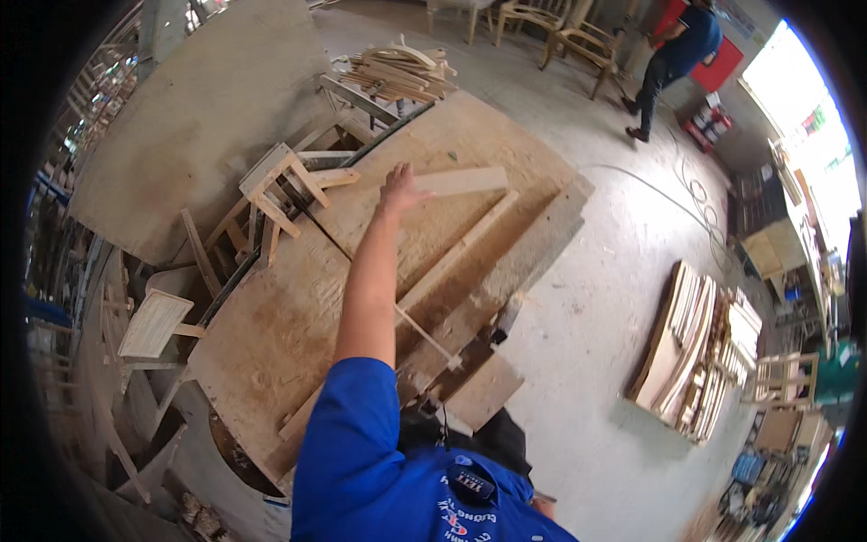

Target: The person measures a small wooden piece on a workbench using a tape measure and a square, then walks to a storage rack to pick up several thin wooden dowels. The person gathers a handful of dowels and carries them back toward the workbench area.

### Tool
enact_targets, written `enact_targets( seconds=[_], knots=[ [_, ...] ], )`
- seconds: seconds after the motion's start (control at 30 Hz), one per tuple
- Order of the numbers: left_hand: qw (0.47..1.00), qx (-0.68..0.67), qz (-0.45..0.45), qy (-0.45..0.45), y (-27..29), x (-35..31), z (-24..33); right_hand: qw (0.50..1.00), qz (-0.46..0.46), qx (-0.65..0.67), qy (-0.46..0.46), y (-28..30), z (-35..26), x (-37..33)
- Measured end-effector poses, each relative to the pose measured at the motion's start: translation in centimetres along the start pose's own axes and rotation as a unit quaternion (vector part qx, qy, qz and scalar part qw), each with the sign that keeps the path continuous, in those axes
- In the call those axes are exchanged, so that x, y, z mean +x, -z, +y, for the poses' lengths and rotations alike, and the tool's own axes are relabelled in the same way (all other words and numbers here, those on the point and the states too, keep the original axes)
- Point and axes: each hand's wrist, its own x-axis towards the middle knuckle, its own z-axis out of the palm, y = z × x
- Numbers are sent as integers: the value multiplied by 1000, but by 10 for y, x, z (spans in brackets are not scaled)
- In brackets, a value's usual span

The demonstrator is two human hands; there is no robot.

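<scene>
board: pale wooden board (pixel 461 182), short, flat and rectangular, bare unfinished wood
pose: lying flat, long side running left to right, slightly tilted up to the right
place: on the far part of the plywood worktop, near its back edge
contact: its left end touches the outstretched hand's fingertips

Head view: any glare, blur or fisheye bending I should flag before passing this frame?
Head view: the bright opening at upper right is blown out white; a black fisheye rim cuts the corners, and the plywood table edges bow near it. The left hand on the wooden slat is slightly soft; the centre is evenly lit with faint shadows. The right hand is out of view.
</scene>
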Motion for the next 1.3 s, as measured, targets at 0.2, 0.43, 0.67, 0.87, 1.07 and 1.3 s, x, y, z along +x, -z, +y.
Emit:
enact_targets(
  seconds=[0.2,0.43,0.67,0.87,1.07,1.3],
  knots=[
    [991,99,-92,19,-26,-19,21,943,124,53,305,107,-218,14],
    [709,-658,-232,101,-7,-206,-38,932,81,-34,351,63,-268,11],
    [616,-780,-106,-20,106,-439,-175,926,-71,-312,202,-28,-113,15],
    [629,-737,148,198,145,-637,-264,917,-192,-324,131,-112,-39,-24],
    [574,-622,290,446,109,-771,-302,932,-213,-202,214,-165,-12,-26],
    [528,-549,318,564,86,-816,-380,946,-142,-187,225,-176,55,-36]
  ],
)
